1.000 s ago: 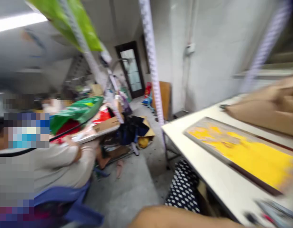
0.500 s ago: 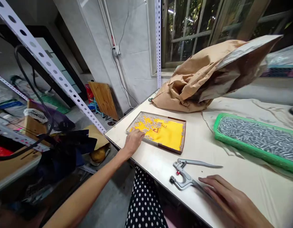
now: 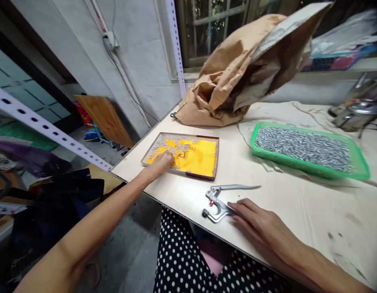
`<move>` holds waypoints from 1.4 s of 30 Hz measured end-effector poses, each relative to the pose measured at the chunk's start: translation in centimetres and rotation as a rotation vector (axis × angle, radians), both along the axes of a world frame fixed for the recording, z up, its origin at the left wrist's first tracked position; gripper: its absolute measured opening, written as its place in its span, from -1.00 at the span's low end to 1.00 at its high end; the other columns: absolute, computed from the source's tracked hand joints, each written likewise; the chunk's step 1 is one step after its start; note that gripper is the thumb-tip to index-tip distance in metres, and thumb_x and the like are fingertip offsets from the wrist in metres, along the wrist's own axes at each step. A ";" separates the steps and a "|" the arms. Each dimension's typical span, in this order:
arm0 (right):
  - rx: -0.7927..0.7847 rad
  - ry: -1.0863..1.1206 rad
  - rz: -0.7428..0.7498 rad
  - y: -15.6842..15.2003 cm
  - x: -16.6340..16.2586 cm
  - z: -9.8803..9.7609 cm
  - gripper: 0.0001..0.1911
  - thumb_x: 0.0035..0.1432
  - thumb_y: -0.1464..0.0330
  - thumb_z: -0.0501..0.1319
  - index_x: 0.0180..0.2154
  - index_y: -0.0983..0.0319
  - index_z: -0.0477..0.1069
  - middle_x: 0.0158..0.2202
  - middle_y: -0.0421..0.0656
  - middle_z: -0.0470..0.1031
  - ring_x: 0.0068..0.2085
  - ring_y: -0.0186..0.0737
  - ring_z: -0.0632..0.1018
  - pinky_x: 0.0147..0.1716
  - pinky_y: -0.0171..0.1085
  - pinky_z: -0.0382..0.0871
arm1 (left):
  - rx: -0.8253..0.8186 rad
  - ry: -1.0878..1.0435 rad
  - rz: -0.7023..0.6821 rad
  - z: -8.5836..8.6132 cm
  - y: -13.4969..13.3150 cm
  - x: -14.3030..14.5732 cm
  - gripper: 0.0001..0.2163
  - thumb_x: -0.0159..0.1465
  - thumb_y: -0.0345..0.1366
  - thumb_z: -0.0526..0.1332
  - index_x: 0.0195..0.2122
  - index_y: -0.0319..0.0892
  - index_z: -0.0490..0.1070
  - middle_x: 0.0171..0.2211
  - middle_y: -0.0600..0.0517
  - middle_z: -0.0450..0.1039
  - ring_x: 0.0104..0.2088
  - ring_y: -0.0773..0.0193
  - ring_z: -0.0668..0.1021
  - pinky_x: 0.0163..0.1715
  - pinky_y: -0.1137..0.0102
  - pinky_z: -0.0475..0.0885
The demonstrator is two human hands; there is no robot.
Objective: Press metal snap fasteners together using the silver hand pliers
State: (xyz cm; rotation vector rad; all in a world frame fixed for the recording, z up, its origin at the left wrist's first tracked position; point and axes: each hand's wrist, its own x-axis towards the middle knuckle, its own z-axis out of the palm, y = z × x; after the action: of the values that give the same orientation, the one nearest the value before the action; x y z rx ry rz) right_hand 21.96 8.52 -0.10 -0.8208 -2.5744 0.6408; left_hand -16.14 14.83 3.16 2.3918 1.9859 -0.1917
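Note:
My left hand (image 3: 164,162) reaches over a shallow tray (image 3: 200,176) with a yellow bottom. Its fingers are drawn together among small silvery metal pieces (image 3: 184,147) at the tray's left half; whatever is between the fingertips is hidden. Grey hand pliers (image 3: 219,207) with a C-shaped jaw, a spring and a red part lie on the table. Around their lower handle closes my right hand (image 3: 252,219), covering most of it, while the upper handle stands spread apart. The pliers still rest on the tabletop.
A green plastic basket (image 3: 298,163) full of grey metal pieces stands on the right of the table (image 3: 237,162). Behind the tray leans a large open brown paper sack (image 3: 225,89). Metal pots (image 3: 364,108) are at the far right. A perforated metal post (image 3: 175,44) rises by the window.
My view has turned rightward. My right hand has slid along the lower handle toward the pliers' jaw. My left hand has moved slightly further into the tray. The pliers and tray have stayed put.

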 end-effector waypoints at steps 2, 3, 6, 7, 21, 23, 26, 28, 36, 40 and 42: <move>-0.006 -0.093 -0.035 0.0 -0.6 0.3 -0.68 0.38 0.31 -0.02 0.12 0.16 0.27 -0.10 -0.08 0.42 -0.26 -0.19 0.55 -0.31 -0.22 0.50 | 0.062 -0.038 -0.020 0.4 0.0 0.2 -0.79 0.22 -0.47 0.09 -0.42 -0.26 0.52 -0.35 -0.13 0.48 -0.22 0.16 0.47 -0.22 0.38 0.35; -0.010 -0.136 -0.048 0.0 -0.8 0.5 -0.68 0.37 0.33 0.00 0.12 0.18 0.26 -0.11 -0.07 0.41 -0.27 -0.18 0.54 -0.32 -0.21 0.48 | 0.113 -0.083 -0.023 0.8 -0.3 0.6 -0.80 0.23 -0.46 0.09 -0.40 -0.25 0.51 -0.34 -0.12 0.49 -0.22 0.16 0.47 -0.20 0.37 0.35; -0.011 -0.211 -0.061 -0.2 -1.4 0.8 -0.75 0.35 0.38 0.05 0.04 0.22 0.29 -0.14 -0.08 0.39 -0.26 -0.19 0.51 -0.31 -0.22 0.42 | 0.235 -0.340 0.049 1.7 -2.1 3.1 -0.84 0.22 -0.37 0.12 -0.36 -0.21 0.51 -0.35 -0.05 0.52 -0.27 0.20 0.49 -0.19 0.36 0.36; -0.007 -0.225 -0.063 -0.2 -1.5 0.9 -0.79 0.34 0.39 0.06 -0.01 0.22 0.31 -0.16 -0.09 0.38 -0.25 -0.20 0.51 -0.31 -0.24 0.39 | 0.224 -0.454 0.097 1.9 -3.1 4.4 -0.85 0.21 -0.33 0.14 -0.35 -0.20 0.51 -0.36 -0.03 0.53 -0.31 0.22 0.50 -0.22 0.38 0.37; 0.388 -0.268 -0.053 -0.4 -1.0 -2.6 -0.84 0.38 0.46 -0.03 -0.27 0.25 0.26 -0.33 -0.15 0.36 -0.44 -0.27 0.37 -0.56 -0.24 -0.10 | -0.243 -1.207 0.550 -1.4 -10.6 14.4 -0.65 0.06 -0.03 0.30 -0.35 -0.27 0.51 -0.54 0.08 0.44 -0.55 0.39 0.38 -0.54 0.52 0.25; 0.400 -0.263 -0.046 -0.4 -0.9 -2.6 -0.84 0.38 0.48 -0.04 -0.27 0.25 0.26 -0.33 -0.15 0.35 -0.45 -0.27 0.36 -0.56 -0.23 -0.12 | -0.246 -1.161 0.539 -1.3 -10.8 14.8 -0.65 0.06 -0.03 0.29 -0.36 -0.26 0.52 -0.54 0.07 0.46 -0.54 0.36 0.40 -0.55 0.51 0.25; 0.374 -0.287 -0.025 -0.4 -0.9 -2.2 -0.85 0.37 0.50 -0.03 -0.25 0.25 0.26 -0.34 -0.15 0.34 -0.45 -0.26 0.36 -0.57 -0.22 -0.13 | -0.231 -1.087 0.517 -1.1 -11.0 15.4 -0.69 0.07 -0.05 0.28 -0.40 -0.25 0.53 -0.50 0.03 0.50 -0.50 0.32 0.45 -0.49 0.48 0.30; 0.346 -0.307 -0.015 -0.4 -0.8 -1.8 -0.86 0.36 0.51 -0.02 -0.25 0.25 0.26 -0.33 -0.15 0.35 -0.45 -0.26 0.36 -0.57 -0.22 -0.12 | -0.229 -1.038 0.517 -1.0 -11.0 15.7 -0.70 0.06 -0.07 0.27 -0.41 -0.25 0.52 -0.49 0.02 0.51 -0.49 0.30 0.47 -0.48 0.47 0.31; 0.292 -0.301 -0.004 0.1 -0.7 -1.6 -0.89 0.36 0.52 -0.01 -0.23 0.26 0.25 -0.29 -0.14 0.36 -0.45 -0.29 0.35 -0.56 -0.22 -0.17 | -0.435 -0.891 0.537 -1.3 -9.6 15.1 -0.73 0.03 -0.09 0.23 -0.49 -0.23 0.46 -0.66 0.11 0.35 -0.61 0.37 0.35 -0.59 0.51 0.19; 0.249 -0.295 -0.028 0.4 -0.7 -1.7 -0.92 0.36 0.43 0.04 -0.23 0.25 0.28 -0.28 -0.15 0.37 -0.45 -0.28 0.34 -0.56 -0.23 -0.18 | -0.587 -0.877 0.544 -0.9 -8.9 15.0 -0.74 0.00 -0.09 0.24 -0.56 -0.21 0.39 -0.72 0.15 0.28 -0.66 0.41 0.29 -0.63 0.51 0.19; 0.241 -0.272 -0.023 0.5 -0.6 -1.7 -0.92 0.37 0.42 0.05 -0.23 0.24 0.28 -0.27 -0.15 0.38 -0.44 -0.27 0.34 -0.55 -0.23 -0.15 | -0.619 -0.853 0.554 -0.7 -8.8 15.2 -0.75 -0.02 -0.10 0.25 -0.57 -0.21 0.38 -0.71 0.15 0.29 -0.66 0.41 0.30 -0.65 0.51 0.22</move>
State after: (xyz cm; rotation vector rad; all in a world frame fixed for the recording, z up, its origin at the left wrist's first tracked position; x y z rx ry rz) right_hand 21.34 8.97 -1.82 -0.9069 -2.8060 0.2154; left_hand -0.97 6.07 2.49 1.1814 1.6991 0.1813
